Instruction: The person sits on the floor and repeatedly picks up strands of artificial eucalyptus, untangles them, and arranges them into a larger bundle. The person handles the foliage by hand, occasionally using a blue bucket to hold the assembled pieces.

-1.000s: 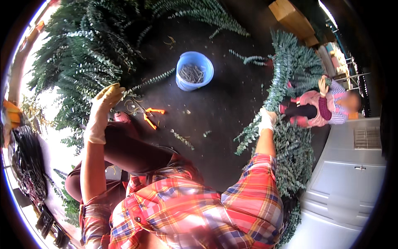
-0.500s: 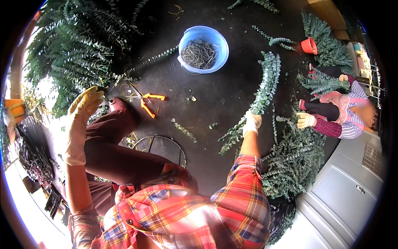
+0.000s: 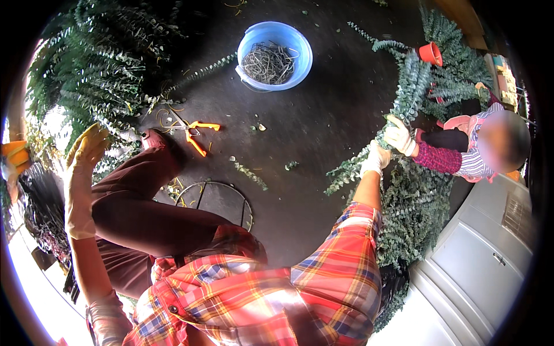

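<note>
My right hand [image 3: 376, 158], in a white glove, is closed around the stems of a eucalyptus bunch [image 3: 411, 86]. The bunch stretches away to the far right, and shorter leafy ends stick out left of my grip. A co-worker's gloved hand [image 3: 399, 136] is at the bunch just beyond my right hand; whether it grips the stems I cannot tell. My left hand [image 3: 86, 151], in a pale yellowish glove, is raised at the left beside my knee, fingers stretched out and holding nothing.
A blue bucket [image 3: 304, 46] of tangled wire stands ahead. Orange-handled shears [image 3: 199, 125] lie open near my foot, and a wire ring [image 3: 247, 202] lies closer. Eucalyptus heaps flank me at left [image 3: 98, 75] and right [image 3: 412, 213]. A small red bucket [image 3: 430, 53] is far right.
My right hand has carried the eucalyptus bunch to the right, toward the co-worker, whose hand has come over to it. My left hand has shifted left and slightly down.
</note>
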Demonstrator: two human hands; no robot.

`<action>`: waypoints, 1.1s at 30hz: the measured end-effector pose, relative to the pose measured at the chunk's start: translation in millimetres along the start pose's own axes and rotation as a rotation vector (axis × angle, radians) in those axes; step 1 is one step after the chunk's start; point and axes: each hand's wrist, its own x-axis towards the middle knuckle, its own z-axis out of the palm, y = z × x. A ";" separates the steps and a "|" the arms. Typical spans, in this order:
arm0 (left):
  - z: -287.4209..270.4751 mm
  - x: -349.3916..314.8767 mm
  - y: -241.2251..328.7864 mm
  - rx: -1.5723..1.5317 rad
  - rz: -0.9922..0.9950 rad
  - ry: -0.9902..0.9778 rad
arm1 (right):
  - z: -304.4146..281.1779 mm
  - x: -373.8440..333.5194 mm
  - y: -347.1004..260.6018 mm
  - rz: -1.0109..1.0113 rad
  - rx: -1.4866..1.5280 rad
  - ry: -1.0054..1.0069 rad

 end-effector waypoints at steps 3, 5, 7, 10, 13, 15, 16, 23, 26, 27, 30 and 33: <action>-68.9 -6.0 -20.7 -0.092 0.104 -0.147 | -2.7 15.3 1.3 -0.060 -0.053 0.067; -88.6 -9.6 -27.1 -0.182 -0.038 -0.018 | -13.8 34.5 8.4 -0.105 -0.068 0.033; -129.4 -14.1 -44.3 -0.172 -0.046 0.023 | -23.8 58.0 9.0 -0.184 0.010 -0.044; -196.3 -28.4 -69.4 -0.262 -0.039 -0.001 | -38.9 69.5 -13.0 -0.278 0.035 -0.127; -200.2 -70.2 -75.7 -0.123 -0.067 0.238 | -68.6 2.2 -80.5 -0.304 -0.411 -0.120; -154.5 -79.6 -60.1 -0.017 0.064 0.240 | -84.9 -8.9 -100.3 -0.448 -0.667 -0.142; -145.9 -90.3 -51.1 0.050 0.089 0.263 | -71.3 -10.5 -103.8 -0.589 -0.686 -0.305; -209.7 -81.3 -139.8 -0.159 0.320 0.274 | -12.6 -365.1 -222.7 -0.926 -0.328 -1.372; -227.4 -72.0 -225.6 -0.385 0.256 0.368 | 26.4 -517.8 -284.7 -1.276 -0.474 -1.464; -220.7 -64.8 -229.9 -0.445 0.234 0.372 | 58.9 -546.1 -295.7 -1.465 -0.431 -1.396; -205.0 -29.0 -222.9 -0.668 0.121 0.415 | 165.6 -610.0 -320.4 -1.759 -0.131 -1.343; -205.4 -4.9 -270.9 -0.801 0.118 0.523 | 223.5 -724.0 -333.8 -1.632 0.007 -1.548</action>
